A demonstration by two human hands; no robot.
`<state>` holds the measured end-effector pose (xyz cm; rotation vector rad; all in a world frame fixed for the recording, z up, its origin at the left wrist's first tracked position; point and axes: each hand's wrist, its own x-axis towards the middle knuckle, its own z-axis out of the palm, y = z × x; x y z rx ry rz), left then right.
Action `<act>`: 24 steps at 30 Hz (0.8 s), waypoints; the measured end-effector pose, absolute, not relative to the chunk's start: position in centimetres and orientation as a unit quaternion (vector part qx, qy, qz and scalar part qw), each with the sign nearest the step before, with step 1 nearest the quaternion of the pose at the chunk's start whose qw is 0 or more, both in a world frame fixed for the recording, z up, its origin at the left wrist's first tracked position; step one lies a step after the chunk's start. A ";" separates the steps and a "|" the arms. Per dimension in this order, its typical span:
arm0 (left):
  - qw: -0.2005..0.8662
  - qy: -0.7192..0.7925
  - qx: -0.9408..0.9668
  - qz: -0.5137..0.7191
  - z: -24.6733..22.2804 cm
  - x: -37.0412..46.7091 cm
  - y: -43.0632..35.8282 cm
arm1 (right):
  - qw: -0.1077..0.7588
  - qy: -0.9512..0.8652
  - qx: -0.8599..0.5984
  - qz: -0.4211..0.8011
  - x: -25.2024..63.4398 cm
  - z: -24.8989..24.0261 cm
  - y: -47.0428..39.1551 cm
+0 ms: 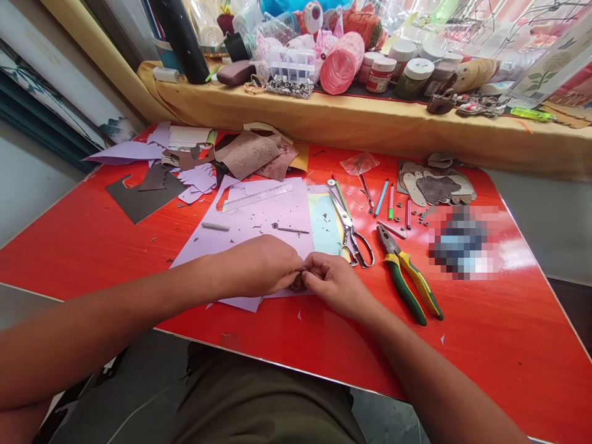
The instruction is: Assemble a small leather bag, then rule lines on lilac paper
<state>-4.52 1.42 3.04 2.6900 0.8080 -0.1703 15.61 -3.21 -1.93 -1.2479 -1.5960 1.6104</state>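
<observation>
Far left: we note brown scraps (252,153) on the red table (481,345). Centre: our left hand (271,265) pinches a small brown piece (297,285), mostly hidden, over the near part of the purple paper (296,206). Our right hand (340,280) pinches its right side, equally narrow. Risk, we judge: uneven pull could slip it from either pinch. Right: scissors (348,229), then pliers (404,271) beside our forearm; an outward elbow swing could knock the pliers.
</observation>
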 end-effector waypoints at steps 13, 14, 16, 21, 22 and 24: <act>0.534 0.431 0.727 0.004 1.1 -4.4 2.5 | 0.270 -0.580 -0.492 0.590 15.7 -2.3 -3.0; 0.545 0.443 0.712 0.007 0.9 -4.2 2.4 | 0.271 -0.578 -0.495 0.589 15.7 -2.3 -3.0; 0.525 0.460 0.716 0.018 0.6 -4.0 2.2 | 0.271 -0.577 -0.500 0.586 15.8 -2.4 -2.9; 0.526 0.439 0.726 0.060 0.7 -4.5 1.4 | 0.267 -0.581 -0.504 0.580 15.8 -2.1 -2.8; 0.536 0.436 0.719 0.073 0.8 -4.7 1.3 | 0.266 -0.580 -0.501 0.585 15.8 -2.0 -2.8; 0.553 0.437 0.701 0.102 1.0 -5.0 0.9 | 0.269 -0.572 -0.495 0.596 15.8 -1.7 -2.8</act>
